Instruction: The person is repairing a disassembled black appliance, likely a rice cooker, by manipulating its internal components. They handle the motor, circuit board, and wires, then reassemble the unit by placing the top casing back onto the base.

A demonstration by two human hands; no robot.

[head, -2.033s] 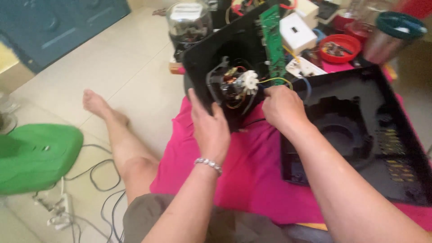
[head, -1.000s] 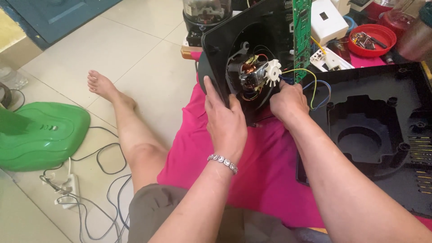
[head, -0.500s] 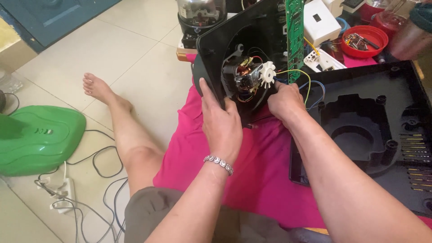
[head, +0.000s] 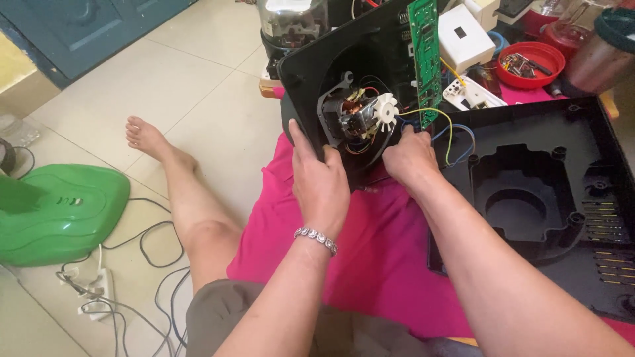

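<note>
A black plastic appliance housing stands tilted on edge over a pink cloth. Inside it sit an electric motor with a white fan wheel, and a green circuit board stands at its right side. My left hand grips the housing's lower left edge. My right hand holds its lower right part, fingers by the yellow, blue and black wires. A beaded bracelet circles my left wrist.
A black base cover lies flat at right. Behind are a red bowl of small parts, a white box, a blender jar and a dark cup. A green plastic object and cables lie on the tiled floor by my bare leg.
The view has shifted a little. Both hands kept their hold on the housing, which now stands slightly more upright and turned, showing the motor and fan more clearly.
</note>
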